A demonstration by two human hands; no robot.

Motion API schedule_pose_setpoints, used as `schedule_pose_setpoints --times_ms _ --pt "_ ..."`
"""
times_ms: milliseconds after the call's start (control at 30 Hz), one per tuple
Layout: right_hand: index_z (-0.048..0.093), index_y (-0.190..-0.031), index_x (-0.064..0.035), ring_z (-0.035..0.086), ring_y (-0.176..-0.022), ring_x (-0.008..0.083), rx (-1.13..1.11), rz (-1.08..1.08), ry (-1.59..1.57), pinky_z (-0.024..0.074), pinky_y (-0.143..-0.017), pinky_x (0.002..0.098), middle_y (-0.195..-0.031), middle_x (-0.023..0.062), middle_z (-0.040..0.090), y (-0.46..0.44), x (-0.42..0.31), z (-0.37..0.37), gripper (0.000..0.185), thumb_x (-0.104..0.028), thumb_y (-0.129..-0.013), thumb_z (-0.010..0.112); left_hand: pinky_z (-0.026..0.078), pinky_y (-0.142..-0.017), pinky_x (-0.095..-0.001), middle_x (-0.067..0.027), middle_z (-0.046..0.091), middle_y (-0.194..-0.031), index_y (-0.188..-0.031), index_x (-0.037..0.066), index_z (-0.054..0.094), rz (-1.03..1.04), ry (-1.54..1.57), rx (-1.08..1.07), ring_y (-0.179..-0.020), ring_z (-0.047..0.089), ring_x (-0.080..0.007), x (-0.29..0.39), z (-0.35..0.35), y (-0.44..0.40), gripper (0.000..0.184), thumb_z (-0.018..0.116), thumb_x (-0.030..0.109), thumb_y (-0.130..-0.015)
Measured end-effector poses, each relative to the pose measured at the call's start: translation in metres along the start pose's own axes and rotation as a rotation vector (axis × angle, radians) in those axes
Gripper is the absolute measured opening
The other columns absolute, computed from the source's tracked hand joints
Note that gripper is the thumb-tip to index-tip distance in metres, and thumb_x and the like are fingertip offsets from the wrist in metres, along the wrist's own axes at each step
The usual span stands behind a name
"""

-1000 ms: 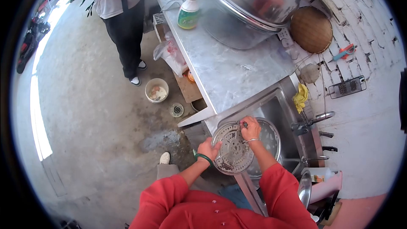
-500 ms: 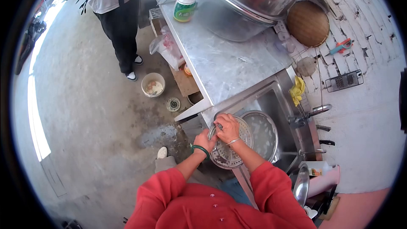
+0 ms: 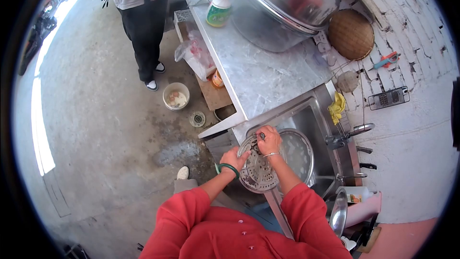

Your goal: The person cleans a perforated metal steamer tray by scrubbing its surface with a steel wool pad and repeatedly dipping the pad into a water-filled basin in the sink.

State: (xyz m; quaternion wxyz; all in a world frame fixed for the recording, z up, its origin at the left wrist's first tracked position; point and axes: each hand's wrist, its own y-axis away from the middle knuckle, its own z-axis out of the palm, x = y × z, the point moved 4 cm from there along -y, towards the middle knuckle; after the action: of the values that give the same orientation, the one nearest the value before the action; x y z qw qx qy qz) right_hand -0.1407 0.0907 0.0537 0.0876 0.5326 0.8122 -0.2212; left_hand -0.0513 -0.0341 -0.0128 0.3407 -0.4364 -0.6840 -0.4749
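Right hand (image 3: pixel 269 140) shifted away from left hand (image 3: pixel 234 158), clutching dark scrubber-like wad (image 3: pixel 261 136) on perforated steamer plate (image 3: pixel 259 173) over sink edge (image 3: pixel 280 210); plate may slip if left grip on its rim loosens.

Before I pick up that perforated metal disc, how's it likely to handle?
Probably stiff: the perforated metal disc shows no visible sag, with the left hand on its rim. Likely light for its width, given all the holes. Possibly slippery if wet: it's bare metal, held at the sink.
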Motion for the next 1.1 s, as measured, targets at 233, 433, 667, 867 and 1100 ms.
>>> schedule_pose_setpoints --times_ms 233,433,667,867,1100 --pt "0.062 -0.073 -0.0118 0.057 -0.084 0.0261 -0.089 -0.063 -0.026 0.0458 -0.073 0.0370 -0.081 0.0030 0.060 0.003 -0.026 0.005 0.010 -0.007 -0.065 0.063 0.048 -0.077 -0.0458 -0.0194 0.065 -0.091 -0.094 0.009 0.065 -0.043 -0.080 -0.054 -0.089 0.061 -0.0377 -0.001 0.003 -0.003 0.047 0.060 0.052 -0.076" --pt "0.062 -0.075 -0.0124 0.056 -0.083 0.0267 -0.173 -0.190 -0.007 0.0455 -0.073 0.0393 -0.083 0.0028 0.061 0.005 -0.033 0.002 0.011 -0.010 -0.064 0.064 0.048 -0.077 -0.0455 -0.0194 0.065 -0.091 -0.093 0.008 0.064 -0.040 -0.139 -0.051 -0.089 0.061 -0.0375 0.002 0.000 -0.002 0.047 0.061 0.052 -0.075" --pt "0.062 -0.076 -0.0131 0.056 -0.083 0.0279 -0.053 0.054 -0.060 0.0451 -0.073 0.0381 -0.083 0.0039 0.061 0.000 -0.027 -0.010 0.011 -0.010 -0.066 0.065 0.048 -0.073 -0.0434 -0.0210 0.065 -0.082 -0.092 0.006 0.065 -0.016 -0.063 -0.017 -0.084 0.062 -0.0376 0.001 0.001 -0.002 0.049 0.066 0.052 -0.073" --pt "0.063 -0.071 -0.0137 0.056 -0.083 0.0250 -0.173 -0.368 -0.092 0.0442 -0.075 0.0387 -0.085 -0.0006 0.062 0.022 -0.054 -0.004 0.014 -0.010 -0.058 0.069 0.048 -0.081 -0.0482 -0.0204 0.064 -0.098 -0.104 0.013 0.061 -0.029 -0.150 -0.081 -0.093 0.060 -0.0388 -0.015 0.012 -0.009 0.037 0.052 0.039 -0.079" --pt "0.064 -0.074 -0.0168 0.054 -0.084 0.0209 -0.208 -0.685 0.032 0.0408 -0.072 0.0372 -0.084 -0.0029 0.060 0.021 -0.051 -0.007 0.020 -0.017 -0.054 0.067 0.049 -0.081 -0.0455 -0.0219 0.064 -0.098 -0.109 0.011 0.061 0.014 -0.134 -0.121 -0.094 0.061 -0.0383 -0.027 0.023 -0.020 0.045 0.057 0.042 -0.077"
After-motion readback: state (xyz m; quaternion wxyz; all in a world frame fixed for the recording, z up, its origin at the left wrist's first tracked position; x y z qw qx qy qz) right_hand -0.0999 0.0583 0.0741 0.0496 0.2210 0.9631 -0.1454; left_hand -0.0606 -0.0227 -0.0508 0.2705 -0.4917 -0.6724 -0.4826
